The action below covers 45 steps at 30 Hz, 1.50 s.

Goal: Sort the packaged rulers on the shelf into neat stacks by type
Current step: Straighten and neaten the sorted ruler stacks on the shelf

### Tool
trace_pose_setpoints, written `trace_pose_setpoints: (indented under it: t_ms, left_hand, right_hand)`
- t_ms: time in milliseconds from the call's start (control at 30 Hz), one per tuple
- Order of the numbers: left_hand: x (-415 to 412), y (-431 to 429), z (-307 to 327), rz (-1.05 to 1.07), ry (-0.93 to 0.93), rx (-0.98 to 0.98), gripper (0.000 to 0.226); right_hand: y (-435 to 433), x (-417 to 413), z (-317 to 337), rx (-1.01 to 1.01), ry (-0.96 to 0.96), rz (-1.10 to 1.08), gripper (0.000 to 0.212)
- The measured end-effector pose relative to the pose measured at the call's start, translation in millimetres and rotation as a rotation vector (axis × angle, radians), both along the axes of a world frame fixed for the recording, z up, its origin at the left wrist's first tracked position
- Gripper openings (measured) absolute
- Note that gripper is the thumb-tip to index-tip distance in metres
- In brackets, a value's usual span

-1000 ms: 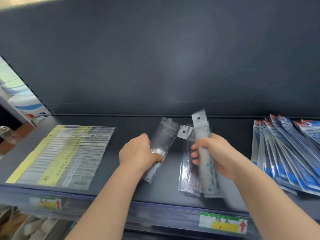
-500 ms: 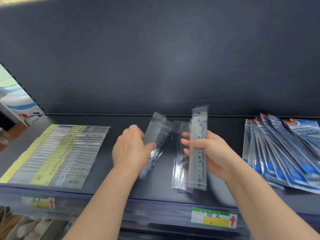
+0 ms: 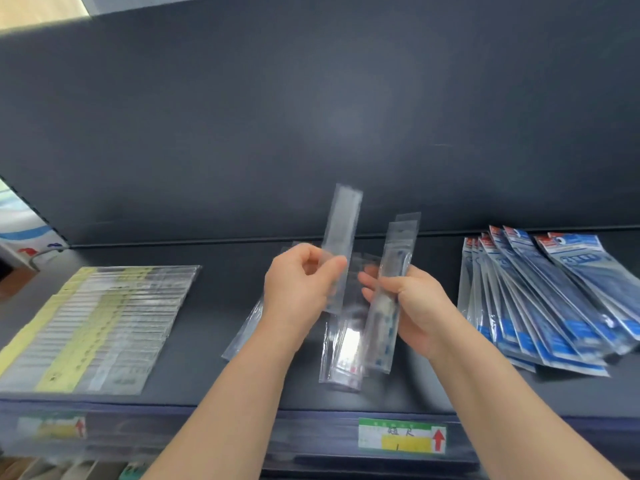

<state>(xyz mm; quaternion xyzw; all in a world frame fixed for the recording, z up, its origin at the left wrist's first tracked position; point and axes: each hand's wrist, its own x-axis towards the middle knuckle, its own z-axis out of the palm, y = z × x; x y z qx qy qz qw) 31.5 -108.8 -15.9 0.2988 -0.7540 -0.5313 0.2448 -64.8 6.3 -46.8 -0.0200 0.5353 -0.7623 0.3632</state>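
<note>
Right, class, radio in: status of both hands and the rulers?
Left hand holds clear packet. Right hand holds two. Loose pile below. Nothing blocking.

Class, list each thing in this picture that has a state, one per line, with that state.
Left hand: holding one clear ruler pack raised, tilted.
Right hand: gripping a clear pack bundle.
Clear pile: loose, uneven, on shelf.
Yellow-edged packs: flat, overlapped neatly.
Blue packs: fanned out, leaning.
</note>
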Motion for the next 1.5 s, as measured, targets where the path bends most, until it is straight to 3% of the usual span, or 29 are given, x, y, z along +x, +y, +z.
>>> trace_pose_setpoints:
  t_ms: [67,100,167,267,367,567,700,800,900,1000,1167,1267,1367,1500]
  left_hand:
    - [-5.7,4.9,9.7,-0.026,0.178,0.140,0.008]
    - [-8.2,9.6,12.6,-0.069,0.182,0.199,0.009]
    - [-11.2,17.7,10.8,-0.153,0.052,0.260,0.018]
    - [-8.1,22.7,-1.3,-0.228,-0.256,0.194,0.029]
    - [-4.1,23.2,-4.9,-0.248,-0.322,0.143,0.030]
    - [-26.5,17.8,36.8,-0.162,0.176,0.229,0.017]
    - [-33.9,13.9,55.2,-0.259,0.274,0.233,0.028]
    - [-22.2,18.3,39.2,-0.252,0.060,0.277,0.042]
    - [-10.0,27.0,16.3,-0.195,-0.199,0.218,0.048]
    - [-5.1,33.6,7.8,-0.216,-0.255,0.192,0.040]
    - [-4.7,34.1,-0.5,-0.243,-0.313,0.084,0.046]
    - [1.1,19.2,-5.0,-0.129,-0.483,-0.196,0.077]
    - [15.1,-11.2,-7.9,0.102,-0.765,-0.573,0.066]
    - [28.0,-40.4,-23.7,0.118,-0.925,-0.596,0.064]
  right_hand:
    - [1.3,-1.6,-3.8,-0.022,-0.066,-0.029,0.033]
    - [2.5,-1.7,-3.3,-0.047,-0.097,-0.026,0.033]
    - [6.0,-1.7,1.3,-0.104,-0.151,0.047,0.046]
    - [9.3,-3.6,6.7,-0.112,-0.160,0.133,0.065]
    - [8.6,-3.5,6.2,-0.081,-0.089,0.069,0.047]
    - [2.0,-0.9,4.6,-0.067,-0.171,0.049,0.043]
    - [2.2,4.4,6.3,0.102,-0.173,0.219,0.022]
    - [4.3,2.1,10.2,0.041,-0.110,0.254,0.029]
    - [4.8,-6.1,12.4,-0.046,-0.149,0.146,0.044]
    - [5.2,-12.2,12.5,-0.092,-0.205,0.058,0.051]
    - [2.8,-5.4,11.7,-0.100,-0.134,0.093,0.029]
    - [2.6,-2.4,12.7,-0.127,-0.096,0.109,0.026]
    - [2.2,-1.0,15.0,0.064,0.038,0.195,0.028]
    - [-0.8,3.2,8.1,0.289,0.146,0.335,0.026]
